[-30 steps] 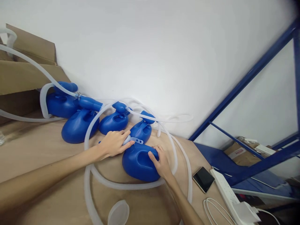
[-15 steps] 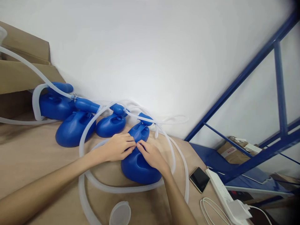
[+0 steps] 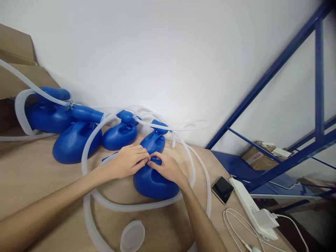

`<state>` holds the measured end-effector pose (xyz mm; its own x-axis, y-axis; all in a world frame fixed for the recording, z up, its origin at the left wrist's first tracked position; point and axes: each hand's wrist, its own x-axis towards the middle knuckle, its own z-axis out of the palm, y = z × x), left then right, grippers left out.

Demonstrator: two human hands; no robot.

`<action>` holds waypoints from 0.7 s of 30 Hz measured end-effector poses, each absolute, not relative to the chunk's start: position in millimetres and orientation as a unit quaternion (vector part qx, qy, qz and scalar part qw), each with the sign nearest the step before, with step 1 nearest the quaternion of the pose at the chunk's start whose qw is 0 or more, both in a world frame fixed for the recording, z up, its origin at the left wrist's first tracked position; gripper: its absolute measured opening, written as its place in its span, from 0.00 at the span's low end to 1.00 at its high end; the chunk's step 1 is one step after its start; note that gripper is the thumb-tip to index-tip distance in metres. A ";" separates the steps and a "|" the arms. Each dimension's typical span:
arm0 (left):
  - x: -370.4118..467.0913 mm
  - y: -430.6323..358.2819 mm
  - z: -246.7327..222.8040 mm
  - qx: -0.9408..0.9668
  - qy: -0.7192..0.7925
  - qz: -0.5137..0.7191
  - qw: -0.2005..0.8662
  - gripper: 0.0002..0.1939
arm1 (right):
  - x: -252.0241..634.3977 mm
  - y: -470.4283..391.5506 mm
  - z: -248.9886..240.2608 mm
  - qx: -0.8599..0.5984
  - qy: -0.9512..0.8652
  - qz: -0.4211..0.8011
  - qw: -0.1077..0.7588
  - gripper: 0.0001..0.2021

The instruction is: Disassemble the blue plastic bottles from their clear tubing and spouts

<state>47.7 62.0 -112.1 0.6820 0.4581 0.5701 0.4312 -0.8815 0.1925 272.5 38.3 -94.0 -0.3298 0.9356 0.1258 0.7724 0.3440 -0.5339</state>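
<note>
A blue plastic urinal bottle [image 3: 154, 185] lies on the table in front of me. My left hand [image 3: 132, 159] is closed over its upper part, and a blue end pokes out beside the wrist. From the other side my right hand [image 3: 166, 168] meets it, thumb and forefinger pinched together against the left fingertips. What the right fingers pinch is hidden. Just behind stands another blue bottle [image 3: 151, 143], with a tube passing by its neck. A pale translucent tube [image 3: 136, 207] loops around the front bottle. Nearer to me lies a round translucent lid [image 3: 133, 236].
More blue bottles [image 3: 76, 143] with tubes stand to the left, near a cardboard box [image 3: 15, 77]. A phone [image 3: 222, 190], a power strip [image 3: 244, 196] with a charger [image 3: 265, 218] and a white cable [image 3: 228, 224] lie at right. Beyond rises a blue metal frame [image 3: 262, 91].
The view has shifted slightly, so the scene sits a little farther left and higher. Both hands stay at the front bottle; the right fingers have bent more into a pinch.
</note>
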 end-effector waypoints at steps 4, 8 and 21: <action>44.8 63.3 -113.5 0.915 0.244 0.319 0.038 0.18 | 274.2 39.2 -95.4 -0.528 -0.799 0.198 0.208 0.15; 45.2 62.3 -113.3 0.909 0.256 0.325 0.052 0.19 | 275.1 39.5 -95.6 -0.520 -0.804 0.197 0.211 0.16; 56.1 56.1 -117.4 0.869 0.362 0.337 0.016 0.15 | 267.3 36.3 -91.2 -0.569 -0.772 0.192 0.209 0.17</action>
<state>56.1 56.1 -117.4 0.5098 0.6409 0.5739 0.6187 -0.7366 0.2731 267.3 36.3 -91.2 -0.2660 0.9584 0.1036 0.7981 0.2792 -0.5338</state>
